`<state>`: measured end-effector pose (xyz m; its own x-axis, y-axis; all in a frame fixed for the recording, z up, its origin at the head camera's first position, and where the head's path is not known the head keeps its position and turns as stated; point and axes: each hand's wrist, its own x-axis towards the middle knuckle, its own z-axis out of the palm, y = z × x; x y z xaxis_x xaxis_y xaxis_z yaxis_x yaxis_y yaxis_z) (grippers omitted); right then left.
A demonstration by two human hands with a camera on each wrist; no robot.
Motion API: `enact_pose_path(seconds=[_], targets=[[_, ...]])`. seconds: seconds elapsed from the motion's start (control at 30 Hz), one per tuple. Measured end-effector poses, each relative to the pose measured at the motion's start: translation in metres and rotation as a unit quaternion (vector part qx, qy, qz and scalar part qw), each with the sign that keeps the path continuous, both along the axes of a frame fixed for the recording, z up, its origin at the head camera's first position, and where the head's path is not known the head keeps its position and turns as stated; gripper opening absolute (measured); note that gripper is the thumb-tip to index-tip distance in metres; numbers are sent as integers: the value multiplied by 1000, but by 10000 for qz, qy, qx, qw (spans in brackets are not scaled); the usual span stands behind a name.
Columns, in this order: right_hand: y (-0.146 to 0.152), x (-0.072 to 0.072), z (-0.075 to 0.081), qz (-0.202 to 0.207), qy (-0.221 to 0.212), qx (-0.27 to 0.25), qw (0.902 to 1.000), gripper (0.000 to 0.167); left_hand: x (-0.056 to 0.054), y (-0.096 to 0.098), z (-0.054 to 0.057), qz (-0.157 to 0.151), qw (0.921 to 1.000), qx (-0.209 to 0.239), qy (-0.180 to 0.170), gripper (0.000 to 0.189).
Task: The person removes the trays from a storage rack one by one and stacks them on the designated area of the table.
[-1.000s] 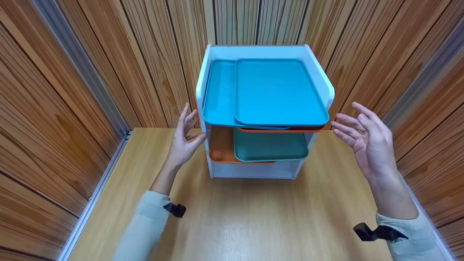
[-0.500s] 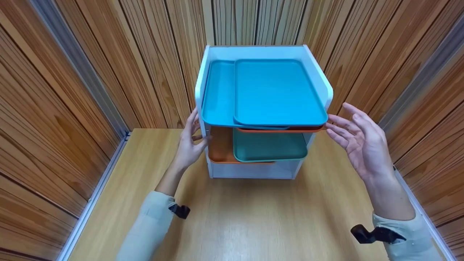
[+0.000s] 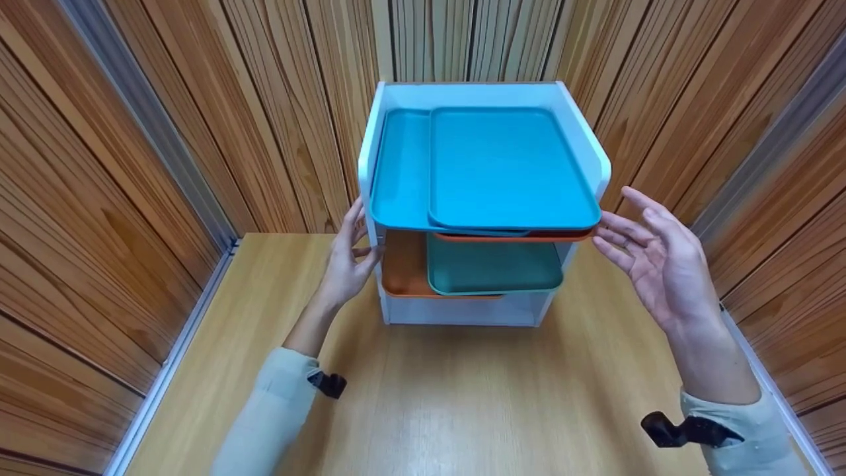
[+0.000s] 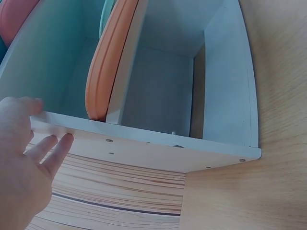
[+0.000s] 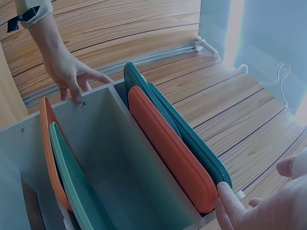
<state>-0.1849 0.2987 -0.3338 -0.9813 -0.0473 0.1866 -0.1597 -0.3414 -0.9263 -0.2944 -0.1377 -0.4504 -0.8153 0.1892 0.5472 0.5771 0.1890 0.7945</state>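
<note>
A white shelf unit stands on the table. Two blue trays, an upper one overlapping a lower one, lie on top above an orange-red tray. On the middle level, a green tray rests partly over an orange tray. My left hand holds the front edge of the unit's left side panel, thumb at the edge and fingers along the outer face. My right hand has its fingers extended; in the right wrist view a fingertip touches the front right corner of the top trays.
Wood-patterned walls enclose the unit at the back and both sides. The wooden table extends in front. Inside the unit, the lowest compartment shows below the orange tray's shelf. Metal rails run along the table's sides.
Over the last second my left hand came right onto the side panel and my right hand came left to the trays' corner. The trays and unit have stayed in place.
</note>
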Motion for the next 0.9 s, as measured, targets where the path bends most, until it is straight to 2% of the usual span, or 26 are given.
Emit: enact_pose_path(seconds=[0.43, 0.57, 0.63, 0.9], targets=[[0, 3, 9, 633, -187, -783, 9947, 45, 1, 0, 1, 68, 9998, -121, -107, 81], [1, 3, 14, 655, -103, -329, 9973, 48, 1, -1, 1, 61, 9998, -134, -105, 82], [0, 2, 17, 586, -89, 105, 9982, 48, 2, -1, 2, 100, 9998, -149, -115, 81], [-6, -10, 27, 584, -348, 928, 9934, 46, 3, 2, 2, 165, 9996, -164, -169, 81]])
